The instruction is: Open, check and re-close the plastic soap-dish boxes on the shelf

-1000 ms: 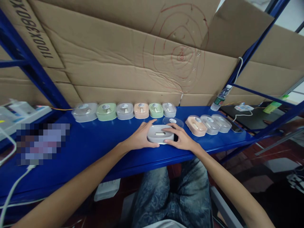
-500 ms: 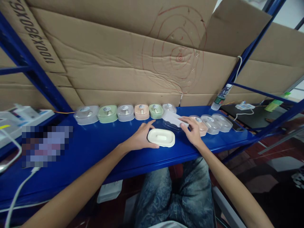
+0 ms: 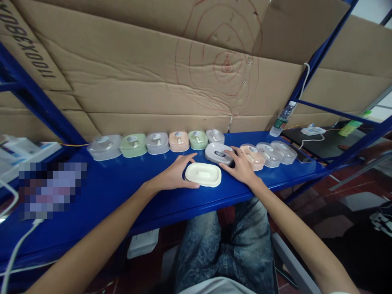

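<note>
A cream oval tray (image 3: 203,174) with a raised bar in its middle lies on the blue tabletop. My left hand (image 3: 175,173) curves round its left end, thumb at the near rim, index finger stretched out behind and clear of it. Right behind the tray is a grey oval piece (image 3: 217,152) with a dark oval mark on top, lying flat. My right hand (image 3: 243,165) grips its right end, thumb in front and fingers at the back; part of that end is hidden.
Along the back stands a row of lidded boxes, among them a green box (image 3: 133,145) and an orange box (image 3: 179,141). More boxes, such as a grey box (image 3: 283,152), stand at right near a water bottle (image 3: 282,119). A white cable (image 3: 18,249) runs at left.
The grey piece, tilted in my right hand before, now lies flat on the spot where a clear cover lay. My left hand stays round the cream tray's end.
</note>
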{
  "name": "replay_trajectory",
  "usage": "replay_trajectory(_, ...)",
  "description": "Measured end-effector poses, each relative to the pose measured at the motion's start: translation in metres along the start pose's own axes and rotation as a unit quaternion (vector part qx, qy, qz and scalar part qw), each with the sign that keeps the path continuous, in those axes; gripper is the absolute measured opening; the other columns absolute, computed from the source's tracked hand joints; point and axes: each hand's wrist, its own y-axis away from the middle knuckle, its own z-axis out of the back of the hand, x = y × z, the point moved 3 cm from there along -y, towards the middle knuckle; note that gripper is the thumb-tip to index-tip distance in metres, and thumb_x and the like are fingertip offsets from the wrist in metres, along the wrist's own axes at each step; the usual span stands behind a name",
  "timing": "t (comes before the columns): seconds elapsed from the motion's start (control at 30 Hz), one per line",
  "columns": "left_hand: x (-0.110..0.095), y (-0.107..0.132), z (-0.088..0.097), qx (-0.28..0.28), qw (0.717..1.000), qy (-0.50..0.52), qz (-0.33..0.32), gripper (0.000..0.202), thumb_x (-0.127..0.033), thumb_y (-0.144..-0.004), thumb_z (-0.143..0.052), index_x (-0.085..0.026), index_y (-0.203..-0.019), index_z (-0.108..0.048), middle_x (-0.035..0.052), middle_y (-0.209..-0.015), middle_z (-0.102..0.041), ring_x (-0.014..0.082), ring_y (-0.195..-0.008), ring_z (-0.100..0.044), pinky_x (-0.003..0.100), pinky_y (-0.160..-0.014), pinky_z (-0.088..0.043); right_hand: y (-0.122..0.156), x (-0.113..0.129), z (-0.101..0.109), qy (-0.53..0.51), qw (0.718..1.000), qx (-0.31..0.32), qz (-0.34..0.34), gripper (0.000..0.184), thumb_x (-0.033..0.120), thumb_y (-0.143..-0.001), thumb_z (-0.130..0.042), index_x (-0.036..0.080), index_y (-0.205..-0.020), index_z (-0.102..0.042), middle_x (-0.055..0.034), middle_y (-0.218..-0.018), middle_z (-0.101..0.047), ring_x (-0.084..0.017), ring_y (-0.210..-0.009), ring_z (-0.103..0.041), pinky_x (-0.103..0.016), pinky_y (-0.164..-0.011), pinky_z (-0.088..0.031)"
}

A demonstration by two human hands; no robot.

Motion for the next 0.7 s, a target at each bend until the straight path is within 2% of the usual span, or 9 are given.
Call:
replay_trajectory(0.2,-0.003,0.001,0.001,0.015,1.0,-0.011,-0.004,0.117,-0.058,-0.073,-0.09,-0.025,-0.167,-0.029,0.0141,-0.147,-0.054,0.0392,-0.14,-0.05,0.057,-0.122,-0.036,0.0,-0.001,-0.001,-0.025,1.0,0.015,-0.002,0.075,0.055,-0.093,-0.074,0.023,-0.156,-0.051,-0.0197,-0.16,-0.045,-0.041,-0.15,-0.044,-0.062,-0.123,-0.041)
replay_trajectory(0.33,-0.005,0.001,0.001,0.025,1.0,-0.015,0.008,0.114,-0.057,-0.074,-0.088,-0.024,-0.168,-0.03,0.0136,-0.149,-0.055,0.0407,-0.144,-0.047,0.056,-0.124,-0.033,-0.003,0.0,0.003,-0.065,0.998,-0.01,0.012,0.065,0.055,-0.094,-0.073,0.025,-0.149,-0.057,-0.0173,-0.149,-0.054,-0.038,-0.142,-0.053,-0.06,-0.12,-0.045)
replay_trajectory(0.5,-0.004,-0.003,-0.006,-0.005,1.0,-0.006,0.007,0.115,-0.059,-0.074,-0.088,-0.024,-0.167,-0.03,0.0149,-0.153,-0.052,0.0413,-0.143,-0.047,0.056,-0.122,-0.036,-0.001,0.011,0.019,-0.158,0.983,-0.087,0.04,0.052,0.052,-0.095,-0.074,0.027,-0.138,-0.064,-0.0128,-0.134,-0.065,-0.033,-0.128,-0.063,-0.057,-0.113,-0.05)
replay_trajectory(0.57,-0.005,-0.005,-0.009,-0.019,1.0,0.003,-0.005,0.115,-0.058,-0.074,-0.088,-0.024,-0.167,-0.029,0.0144,-0.149,-0.056,0.0404,-0.14,-0.05,0.056,-0.12,-0.039,0.003,0.02,0.022,-0.19,0.977,-0.069,0.07,0.05,0.05,-0.095,-0.075,0.028,-0.139,-0.064,-0.0119,-0.135,-0.066,-0.032,-0.129,-0.063,-0.055,-0.113,-0.051)
replay_trajectory(0.7,-0.005,-0.006,-0.01,-0.03,0.999,0.011,-0.006,0.117,-0.057,-0.073,-0.09,-0.024,-0.167,-0.029,0.0157,-0.152,-0.053,0.0417,-0.143,-0.048,0.056,-0.12,-0.04,0.01,0.037,0.019,-0.184,0.974,0.026,0.133,0.054,0.049,-0.095,-0.077,0.029,-0.143,-0.064,-0.0126,-0.145,-0.058,-0.032,-0.14,-0.056,-0.053,-0.118,-0.048)
